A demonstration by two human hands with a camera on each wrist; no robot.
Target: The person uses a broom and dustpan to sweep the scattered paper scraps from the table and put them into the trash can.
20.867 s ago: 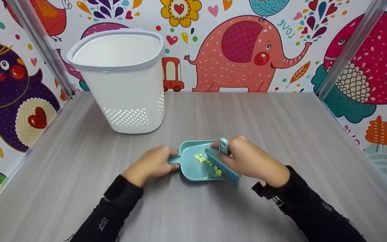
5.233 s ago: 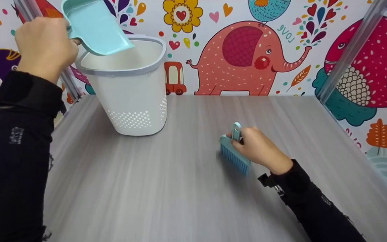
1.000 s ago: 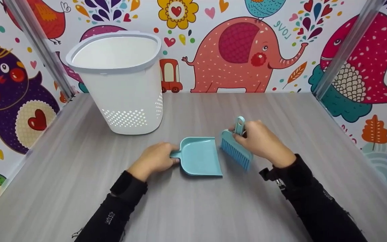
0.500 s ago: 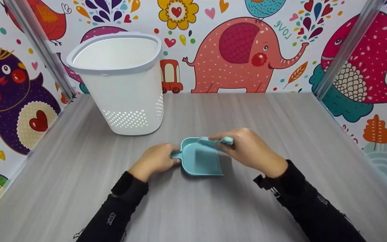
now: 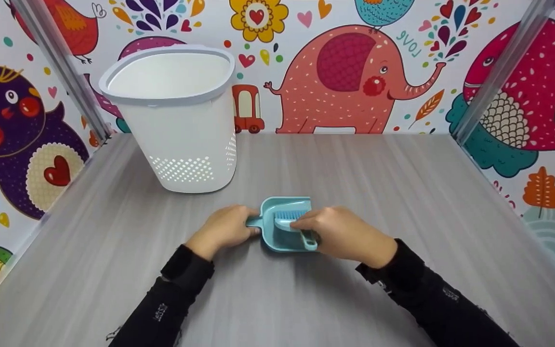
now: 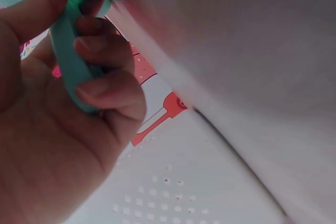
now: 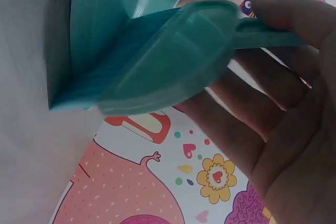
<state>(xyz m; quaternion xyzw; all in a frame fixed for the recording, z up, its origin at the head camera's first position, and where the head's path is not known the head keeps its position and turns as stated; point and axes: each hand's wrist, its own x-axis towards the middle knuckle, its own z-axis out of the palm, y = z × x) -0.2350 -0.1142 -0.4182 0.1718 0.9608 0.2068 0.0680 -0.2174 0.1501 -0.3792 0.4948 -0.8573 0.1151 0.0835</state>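
A light-blue dustpan (image 5: pixel 269 238) rests on the table, its mouth facing right. My left hand (image 5: pixel 224 226) grips its short handle; the left wrist view shows the fingers curled round that handle (image 6: pixel 68 56). Inside the pan is a small matching hand brush (image 5: pixel 284 222), its bristles pointing toward the far side. My right hand (image 5: pixel 347 235) holds the brush by its handle, which angles down to the near right. In the right wrist view the brush's rounded back (image 7: pixel 178 66) faces the camera, with its bristles against the pan (image 7: pixel 92 19).
A tall white basket (image 5: pixel 191 140) with a grey-blue rim and small holes low in its side stands at the back left. Printed walls (image 5: pixel 268 58) with cartoon animals close off the back and sides of the grey wooden table (image 5: pixel 378 173).
Earlier, yellow bits lay in the dustpan, which was then tipped over the basket and came back down. In the last second the brush moved left into the pan and turned its bristles away.
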